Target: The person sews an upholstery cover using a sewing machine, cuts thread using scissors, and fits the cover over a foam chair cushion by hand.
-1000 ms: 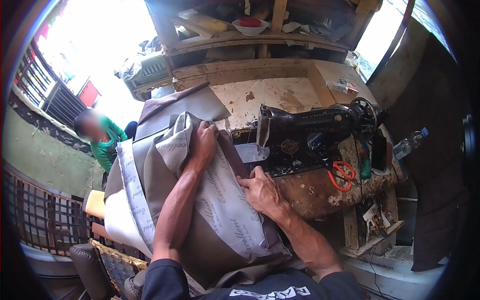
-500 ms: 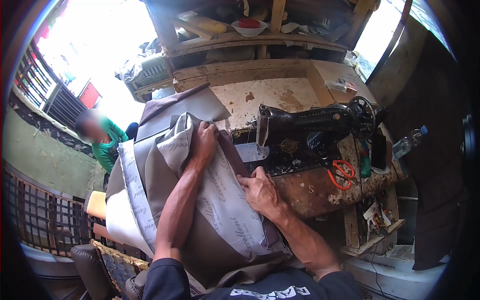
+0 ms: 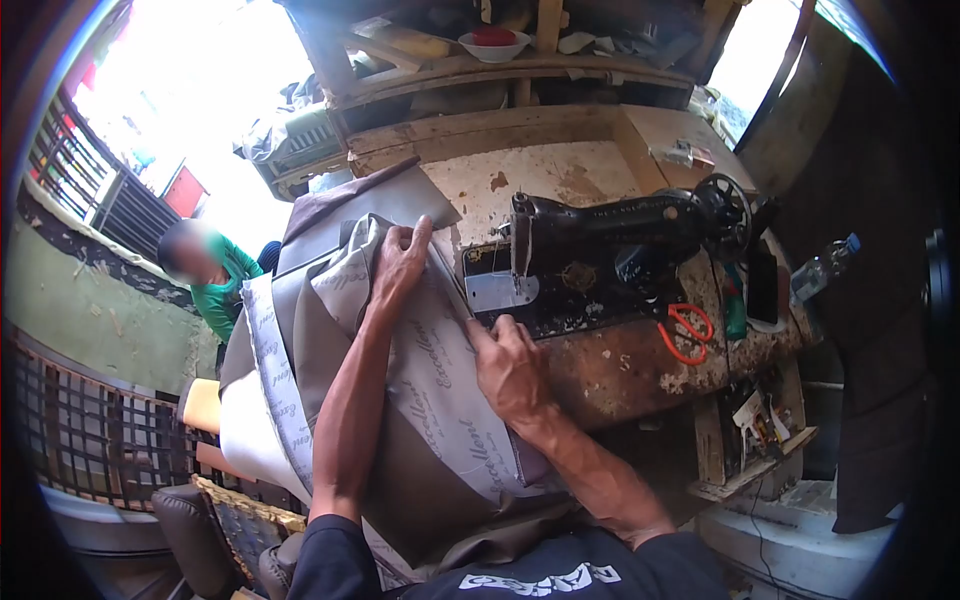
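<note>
A large piece of grey-brown upholstery fabric (image 3: pixel 440 400), its pale backing printed "Excellent", spreads over my lap and up onto the sewing table. My left hand (image 3: pixel 400 262) grips its upper edge, thumb and fingers closed on the material. Lower down the same right-hand edge, my right hand (image 3: pixel 512 368) pinches the fabric, its fingertips partly hidden. Just right of both hands stands a black sewing machine (image 3: pixel 610 240). Its needle area sits over a shiny metal plate (image 3: pixel 500 292), and the fabric edge lies to the left of that plate.
Orange-handled scissors (image 3: pixel 688 335), a green object (image 3: pixel 735 315), a dark phone-like slab (image 3: pixel 763 295) and a plastic bottle (image 3: pixel 825 268) lie at the table's right. Behind is a wooden shelf (image 3: pixel 600 75) with a white bowl (image 3: pixel 494 45). Another person (image 3: pixel 215 290) in green is at left.
My right hand has moved slightly up along the fabric edge, and the dark strip beside it has turned largely out of sight. My left hand has shifted a little, its fingers now pointing higher.
</note>
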`<state>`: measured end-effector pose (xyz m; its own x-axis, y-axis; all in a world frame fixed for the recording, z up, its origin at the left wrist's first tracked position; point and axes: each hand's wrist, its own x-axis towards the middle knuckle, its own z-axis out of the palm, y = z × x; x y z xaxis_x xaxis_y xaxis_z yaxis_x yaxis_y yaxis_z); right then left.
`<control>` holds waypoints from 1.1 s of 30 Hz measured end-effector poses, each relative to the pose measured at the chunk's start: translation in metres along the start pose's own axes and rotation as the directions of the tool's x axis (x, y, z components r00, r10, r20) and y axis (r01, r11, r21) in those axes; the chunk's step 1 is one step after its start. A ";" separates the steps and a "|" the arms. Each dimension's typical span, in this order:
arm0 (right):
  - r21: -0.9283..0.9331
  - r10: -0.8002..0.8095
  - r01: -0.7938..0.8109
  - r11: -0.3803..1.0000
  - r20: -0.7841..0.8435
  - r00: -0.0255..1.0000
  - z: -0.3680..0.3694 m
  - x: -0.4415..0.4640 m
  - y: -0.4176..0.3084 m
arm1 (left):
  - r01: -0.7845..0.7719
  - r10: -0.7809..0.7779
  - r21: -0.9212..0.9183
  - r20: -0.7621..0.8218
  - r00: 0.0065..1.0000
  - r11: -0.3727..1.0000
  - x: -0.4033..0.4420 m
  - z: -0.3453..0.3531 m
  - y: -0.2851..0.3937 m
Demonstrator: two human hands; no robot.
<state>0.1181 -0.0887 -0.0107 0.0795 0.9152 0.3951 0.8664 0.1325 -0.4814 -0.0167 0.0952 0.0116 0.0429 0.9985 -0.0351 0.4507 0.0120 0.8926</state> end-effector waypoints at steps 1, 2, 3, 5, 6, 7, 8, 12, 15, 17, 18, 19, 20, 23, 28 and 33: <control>-0.065 -0.052 0.053 0.996 0.019 0.998 0.001 0.000 -0.003 | 0.004 -0.003 0.051 -0.020 1.000 0.999 -0.006 0.000 0.008; -0.063 -0.080 0.083 0.995 0.051 0.995 0.002 0.000 -0.004 | 0.003 -0.002 0.059 -0.016 1.000 0.998 -0.001 0.003 -0.007; -0.057 -0.074 0.077 0.995 0.050 0.996 0.002 -0.001 -0.005 | -0.136 0.148 0.197 -0.044 0.988 0.971 0.008 0.007 -0.034; -0.082 -0.075 0.080 0.993 0.059 0.995 0.002 -0.001 -0.007 | -0.265 0.298 0.337 -0.049 0.953 0.903 0.010 0.009 -0.048; -0.079 -0.073 0.077 0.994 0.057 0.996 0.001 -0.001 -0.008 | -0.234 0.261 0.264 -0.075 0.962 0.936 0.008 0.010 -0.047; -0.068 -0.070 0.074 0.995 0.059 0.996 -0.001 -0.001 -0.010 | -0.203 0.224 0.189 -0.096 0.970 0.961 0.007 0.011 -0.045; -0.055 -0.065 0.069 0.996 0.063 0.996 -0.003 -0.003 -0.012 | -0.204 0.225 0.195 -0.090 0.970 0.959 0.008 0.012 -0.046; -0.008 -0.053 0.053 0.999 0.049 0.997 -0.019 -0.012 -0.012 | -0.204 0.204 0.006 -0.041 0.978 0.979 0.008 0.010 -0.043; -0.074 -0.091 0.093 0.993 0.041 0.995 -0.031 -0.044 -0.012 | -0.224 0.226 0.053 -0.047 0.973 0.973 0.015 0.007 -0.052; -0.018 -0.040 0.042 0.999 0.093 0.995 -0.050 -0.063 -0.023 | -0.202 0.204 0.040 -0.057 0.977 0.979 0.012 0.013 -0.049; 0.029 -0.055 0.052 0.998 0.101 0.993 -0.058 -0.066 -0.028 | -0.197 0.201 0.062 -0.060 0.978 0.978 0.013 0.013 -0.054; 0.074 -0.077 0.069 0.995 0.101 0.992 -0.066 -0.066 -0.030 | -0.199 0.205 0.081 -0.070 0.976 0.977 0.016 0.013 -0.055; 0.090 -0.081 0.075 0.993 0.065 0.995 -0.073 -0.063 -0.033 | -0.194 0.199 0.086 -0.058 0.978 0.977 0.017 0.016 -0.058; 0.053 -0.080 0.073 0.996 0.155 0.985 -0.062 -0.062 -0.021 | -0.227 0.230 0.044 -0.080 0.970 0.973 0.013 0.015 -0.058; 0.062 -0.055 0.041 0.997 0.232 0.971 -0.048 -0.082 -0.016 | -0.279 0.292 0.195 -0.042 0.955 0.940 0.010 0.018 -0.057; 0.016 -0.015 0.010 1.000 0.321 0.947 -0.048 -0.074 -0.015 | -0.236 0.243 0.138 -0.036 0.969 0.962 0.008 0.021 -0.053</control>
<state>0.1224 -0.1764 0.0051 -0.0953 0.9869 0.1304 0.8591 0.1477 -0.4901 -0.0213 0.1012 -0.0452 0.1193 0.9726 0.1994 0.5467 -0.2320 0.8045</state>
